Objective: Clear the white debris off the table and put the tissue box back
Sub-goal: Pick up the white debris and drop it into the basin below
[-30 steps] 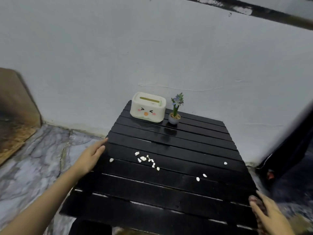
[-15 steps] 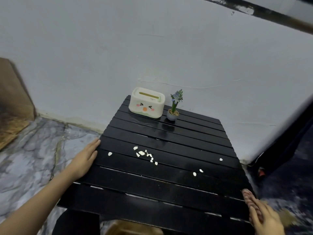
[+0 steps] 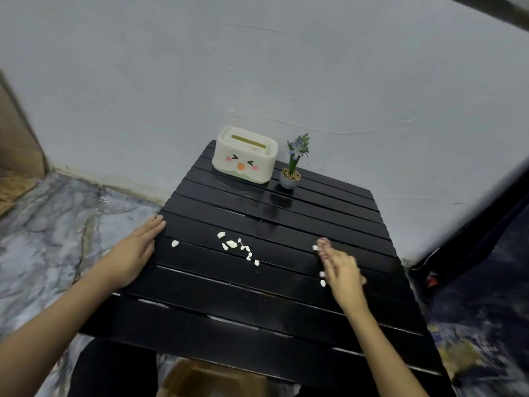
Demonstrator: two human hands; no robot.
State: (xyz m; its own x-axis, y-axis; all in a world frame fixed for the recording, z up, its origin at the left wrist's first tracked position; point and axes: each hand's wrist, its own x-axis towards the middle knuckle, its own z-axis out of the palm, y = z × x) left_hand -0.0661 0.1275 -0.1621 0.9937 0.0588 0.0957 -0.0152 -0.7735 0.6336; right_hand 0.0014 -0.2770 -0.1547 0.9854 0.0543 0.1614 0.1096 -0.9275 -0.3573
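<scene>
A black slatted table (image 3: 286,305) carries scattered white debris (image 3: 237,246) near its middle, with one crumb (image 3: 175,243) off to the left. A cream tissue box (image 3: 245,155) with a cartoon face stands at the far edge. My left hand (image 3: 134,252) lies flat and open at the table's left edge. My right hand (image 3: 339,267) rests on its edge on the right part of the table, fingers straight, with a few white bits (image 3: 322,277) touching its left side.
A small potted plant (image 3: 292,170) stands right beside the tissue box. A grey wall (image 3: 257,81) runs behind the table. Marbled floor (image 3: 51,224) lies to the left, a dark patterned surface (image 3: 486,282) to the right.
My right hand has come up from the table's near right corner onto the tabletop beside the right-hand crumbs. My left hand stays at the left edge. The view has moved closer.
</scene>
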